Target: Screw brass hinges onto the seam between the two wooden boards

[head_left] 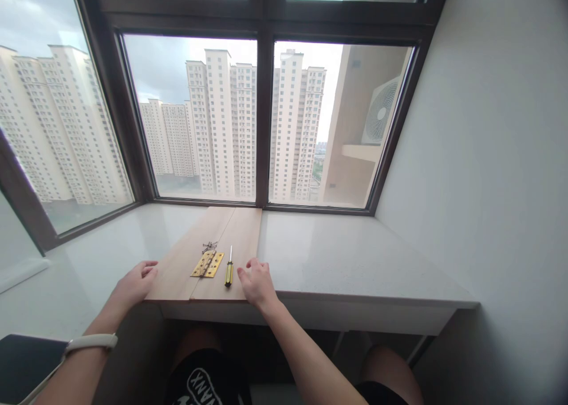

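Two pale wooden boards (177, 273) lie side by side on the white sill, a narrow seam between them. At the left board's outer edge is my left hand (138, 279), its fingers bent and closed against the wood. My right hand (257, 279) closes with curled fingers at the right board's outer edge, just beside a screwdriver (229, 273) with a yellow and black handle. A brass hinge (207, 264) lies open flat across the seam. Behind it sits a small pile of dark screws (209, 247). My fingertips are partly hidden.
The white sill (337, 257) extends to both sides of the boards. Brown window frames (265, 127) stand behind, with a white wall (488, 156) on the right. My legs are under the front edge. A dark flat object (31, 363) is at lower left.
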The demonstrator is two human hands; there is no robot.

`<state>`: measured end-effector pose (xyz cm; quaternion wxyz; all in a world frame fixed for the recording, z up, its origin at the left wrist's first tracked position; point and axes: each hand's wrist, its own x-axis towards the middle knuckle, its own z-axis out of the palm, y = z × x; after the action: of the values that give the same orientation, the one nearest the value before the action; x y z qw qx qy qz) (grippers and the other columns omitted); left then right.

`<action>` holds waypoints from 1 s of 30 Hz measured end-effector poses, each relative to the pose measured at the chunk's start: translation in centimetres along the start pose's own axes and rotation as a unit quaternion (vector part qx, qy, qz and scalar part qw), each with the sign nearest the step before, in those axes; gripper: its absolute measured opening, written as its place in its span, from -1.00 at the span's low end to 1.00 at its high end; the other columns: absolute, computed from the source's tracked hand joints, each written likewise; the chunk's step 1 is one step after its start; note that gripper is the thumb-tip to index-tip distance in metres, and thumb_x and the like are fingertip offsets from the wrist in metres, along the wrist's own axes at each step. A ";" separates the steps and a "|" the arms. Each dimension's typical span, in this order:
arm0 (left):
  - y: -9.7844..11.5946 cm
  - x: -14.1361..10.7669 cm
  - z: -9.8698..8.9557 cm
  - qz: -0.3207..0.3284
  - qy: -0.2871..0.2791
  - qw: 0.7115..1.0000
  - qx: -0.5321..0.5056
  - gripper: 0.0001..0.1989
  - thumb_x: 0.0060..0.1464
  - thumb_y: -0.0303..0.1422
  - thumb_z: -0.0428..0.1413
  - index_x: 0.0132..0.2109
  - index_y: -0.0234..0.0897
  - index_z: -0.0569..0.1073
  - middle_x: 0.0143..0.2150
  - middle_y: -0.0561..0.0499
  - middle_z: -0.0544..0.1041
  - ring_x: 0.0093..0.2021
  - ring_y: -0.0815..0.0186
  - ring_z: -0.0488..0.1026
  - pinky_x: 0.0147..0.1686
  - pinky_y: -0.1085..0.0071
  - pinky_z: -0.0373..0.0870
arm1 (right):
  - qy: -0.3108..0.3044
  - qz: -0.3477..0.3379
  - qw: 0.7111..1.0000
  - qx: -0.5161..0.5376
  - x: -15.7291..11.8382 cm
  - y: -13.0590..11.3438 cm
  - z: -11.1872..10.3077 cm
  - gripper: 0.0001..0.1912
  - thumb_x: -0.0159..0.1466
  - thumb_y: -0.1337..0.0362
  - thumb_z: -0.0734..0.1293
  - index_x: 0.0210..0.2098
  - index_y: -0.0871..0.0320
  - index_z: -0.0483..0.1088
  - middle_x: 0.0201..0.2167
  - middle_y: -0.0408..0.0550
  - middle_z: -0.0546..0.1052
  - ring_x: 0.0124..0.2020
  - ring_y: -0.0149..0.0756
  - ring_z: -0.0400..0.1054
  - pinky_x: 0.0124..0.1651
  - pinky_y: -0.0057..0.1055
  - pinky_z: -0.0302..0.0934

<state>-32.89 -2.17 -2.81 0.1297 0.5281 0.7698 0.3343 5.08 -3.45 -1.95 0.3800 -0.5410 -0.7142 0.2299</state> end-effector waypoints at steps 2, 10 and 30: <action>-0.4 0.5 -0.2 0.004 0.000 1.000 0.011 -0.62 0.10 -0.19 0.05 0.03 -0.21 0.47 0.02 -0.11 0.65 -0.04 0.01 0.59 -0.01 0.15 0.47 | -0.006 -0.004 1.000 -0.003 0.3 -0.3 0.4 -0.64 0.43 -0.05 0.20 -0.05 0.08 0.40 -0.08 0.08 0.49 0.07 -0.02 0.30 0.12 -0.14 0.20; -2.0 2.1 0.3 0.035 0.015 0.996 0.083 -0.56 0.18 -0.16 -0.01 0.10 -0.27 0.47 0.08 -0.20 0.61 0.03 -0.04 0.56 0.02 0.16 0.43 | -0.030 -0.012 0.999 -0.034 1.4 -1.1 1.1 -0.52 0.43 -0.10 0.18 0.04 0.15 0.42 0.03 0.15 0.49 0.13 0.00 0.27 0.17 -0.12 0.16; -1.2 0.7 1.3 0.061 0.083 0.976 0.192 -0.55 0.36 -0.21 -0.18 0.14 -0.31 0.47 0.00 -0.25 0.61 0.04 -0.05 0.52 0.03 0.16 0.41 | -0.083 0.026 0.940 -0.331 -0.4 7.7 -10.8 -0.47 0.43 0.21 0.10 0.34 -0.12 0.34 0.48 -0.06 0.13 0.46 0.02 -0.06 0.36 0.05 -0.09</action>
<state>-33.35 -1.31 -4.48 -0.0588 0.5594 0.7941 0.2303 18.30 -2.37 -1.27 0.1129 -0.6336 -0.7647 0.0337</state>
